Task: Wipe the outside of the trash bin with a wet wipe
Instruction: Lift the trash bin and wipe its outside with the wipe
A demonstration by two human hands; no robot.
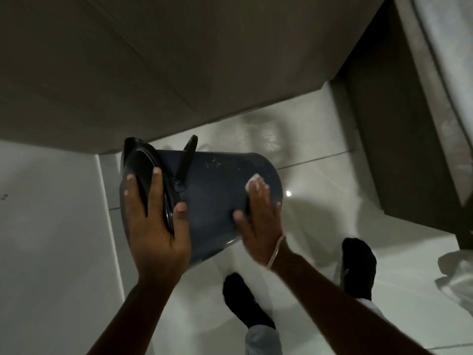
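Observation:
A dark blue-grey trash bin (215, 190) is held on its side above the floor, its black lid end to the left and its base to the right. My left hand (153, 226) grips the lid end, fingers spread over the black lid (142, 170). A black handle (188, 157) sticks up from the bin's side. My right hand (258, 219) lies flat on the bin's wall near the base, pressing a white wet wipe (252, 181) under its fingertips. Only a corner of the wipe shows.
Glossy white tiled floor (320, 201) lies below, with my two feet in black socks (245, 303) on it. A brown cabinet front (153, 73) is behind the bin, a dark cabinet (399, 124) at right, a white wall panel (51, 226) at left, crumpled white material (458, 278) at the right edge.

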